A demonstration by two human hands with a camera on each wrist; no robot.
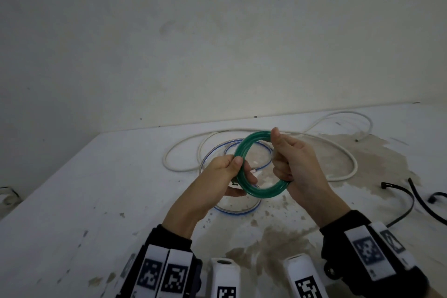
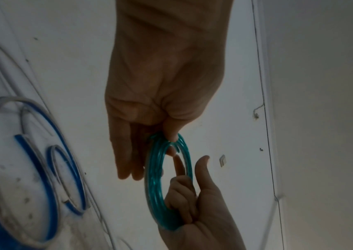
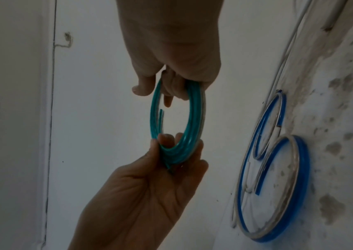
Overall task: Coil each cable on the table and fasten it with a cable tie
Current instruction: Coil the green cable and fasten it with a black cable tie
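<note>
Both hands are bare, with short, unpainted nails. The left hand point(image 1: 223, 172) emerges from a black fabric cuff point(image 1: 173, 237) that closes snugly at the wrist; the right hand point(image 1: 296, 164) from a matching black cuff point(image 1: 343, 221). Strapped over each cuff is a band of white rectangular plastic blocks, each printed with a black-and-white square fiducial marker. Two such blocks point(image 1: 164, 271) sit side by side on the left wrist, with a greyer one at the outer edge. On the right wrist, one block point(image 1: 367, 251) faces up and another angles away beside it. Black mounting hardware shows under the right band.
</note>
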